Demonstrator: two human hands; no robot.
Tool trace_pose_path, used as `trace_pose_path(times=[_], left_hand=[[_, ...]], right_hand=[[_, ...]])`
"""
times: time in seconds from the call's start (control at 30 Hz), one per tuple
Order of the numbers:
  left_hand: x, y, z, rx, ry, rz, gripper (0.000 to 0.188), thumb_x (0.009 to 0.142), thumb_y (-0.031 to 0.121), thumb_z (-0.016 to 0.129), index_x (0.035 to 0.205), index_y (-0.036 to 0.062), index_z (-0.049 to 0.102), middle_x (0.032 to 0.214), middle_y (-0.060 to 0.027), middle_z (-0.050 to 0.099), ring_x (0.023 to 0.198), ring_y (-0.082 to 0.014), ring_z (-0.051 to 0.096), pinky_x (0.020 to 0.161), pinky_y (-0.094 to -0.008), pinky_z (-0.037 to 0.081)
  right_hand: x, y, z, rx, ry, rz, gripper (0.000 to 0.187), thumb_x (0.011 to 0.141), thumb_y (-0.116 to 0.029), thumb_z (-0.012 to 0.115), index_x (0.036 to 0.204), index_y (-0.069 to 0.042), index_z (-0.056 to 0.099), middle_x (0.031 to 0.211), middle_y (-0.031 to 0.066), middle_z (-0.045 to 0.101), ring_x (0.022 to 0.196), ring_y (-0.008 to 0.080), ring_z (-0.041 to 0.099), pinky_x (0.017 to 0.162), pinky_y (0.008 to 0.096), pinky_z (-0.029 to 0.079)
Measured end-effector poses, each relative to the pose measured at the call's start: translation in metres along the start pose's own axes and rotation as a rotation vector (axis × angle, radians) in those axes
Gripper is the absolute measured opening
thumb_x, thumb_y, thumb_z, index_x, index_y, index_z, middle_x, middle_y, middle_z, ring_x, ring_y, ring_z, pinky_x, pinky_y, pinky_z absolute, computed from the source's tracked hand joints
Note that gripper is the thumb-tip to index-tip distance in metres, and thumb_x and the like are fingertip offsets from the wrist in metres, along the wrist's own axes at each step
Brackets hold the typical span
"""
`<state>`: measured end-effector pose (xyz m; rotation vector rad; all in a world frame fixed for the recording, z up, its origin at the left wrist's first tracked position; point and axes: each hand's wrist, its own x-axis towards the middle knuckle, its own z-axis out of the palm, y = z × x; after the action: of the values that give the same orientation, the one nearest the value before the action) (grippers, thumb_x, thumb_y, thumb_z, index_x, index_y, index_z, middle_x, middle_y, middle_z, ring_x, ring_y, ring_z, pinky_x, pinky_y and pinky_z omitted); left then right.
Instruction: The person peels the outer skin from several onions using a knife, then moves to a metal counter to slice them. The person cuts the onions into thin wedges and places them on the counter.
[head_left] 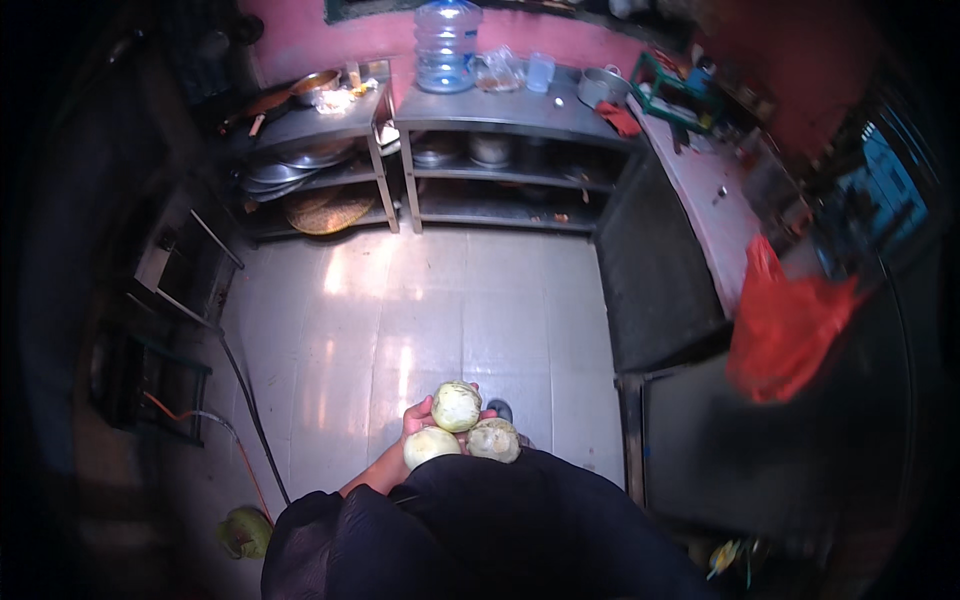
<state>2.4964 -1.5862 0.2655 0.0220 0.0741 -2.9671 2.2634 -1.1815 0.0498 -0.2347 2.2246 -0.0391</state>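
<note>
Seen from above, three pale green round vegetables, likely cabbages [457, 407], are carried in a cluster against the front of a person in dark clothing, pressed to the body so that none can roll off. The left hand [420, 415] is cupped beneath and behind them, its fingers [412, 413] curled partly round the topmost one, which is stacked on the two lower ones; the forearm is angled up from the lower edge as a support. The right hand cannot be made out, being hidden behind the load or the clothing. Beyond lies a shiny tiled floor [450, 300]. Steel shelves [500, 150] holding pans and trays are set along the far pink wall, with a large water bottle [446, 45] stood on top. A red plastic bag [785, 325] hangs at the right beside a long tabletop [705, 200].
</note>
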Motion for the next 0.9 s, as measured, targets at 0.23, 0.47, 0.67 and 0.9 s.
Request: trace_pose_path(times=[0.23,0.47,0.67,0.9], left_hand=[[0.145,0.123,0.039,-0.030,0.049,0.116,0.077,0.079,0.049,0.057,0.142,0.0167,0.026,0.143,-0.0260,0.025,0.126,-0.0418,0.034,0.097,-0.0529,0.036],[0.292,0.242,0.023,-0.263,0.086,0.080,0.077,0.080,0.052,0.056,0.142,0.0177,0.026,0.144,-0.0244,0.023,0.126,-0.0416,0.035,0.093,-0.0534,0.040],[0.421,0.367,0.031,-0.059,-0.097,0.072,0.076,0.080,0.054,0.055,0.142,0.0186,0.027,0.146,-0.0198,0.023,0.125,-0.0416,0.036,0.088,-0.0562,0.043],[0.518,0.473,0.030,0.049,-0.052,0.106,0.077,0.079,0.054,0.055,0.140,0.0153,0.029,0.143,-0.0255,0.024,0.128,-0.0395,0.032,0.104,-0.0513,0.029]], right_hand=[[0.182,-0.188,-0.166,-0.167,0.138,-0.322,0.046,0.071,-0.036,0.066,0.102,-0.004,0.057,0.099,0.0213,0.062,0.095,0.0390,0.058,0.081,0.0475,0.045],[0.201,-0.510,-0.364,0.240,0.239,-0.717,0.031,0.068,-0.018,0.073,0.088,-0.005,0.054,0.067,0.0098,0.056,0.063,0.0226,0.056,0.060,0.0349,0.046],[0.193,-0.634,-0.426,0.704,-0.027,-0.683,0.022,0.068,-0.006,0.071,0.082,-0.007,0.054,0.064,-0.0009,0.049,0.058,0.0096,0.048,0.053,0.0280,0.040],[0.274,-0.727,-0.543,0.253,0.497,-0.562,0.032,0.064,-0.016,0.075,0.081,-0.003,0.051,0.072,0.0138,0.058,0.068,0.0283,0.058,0.064,0.0379,0.045]])
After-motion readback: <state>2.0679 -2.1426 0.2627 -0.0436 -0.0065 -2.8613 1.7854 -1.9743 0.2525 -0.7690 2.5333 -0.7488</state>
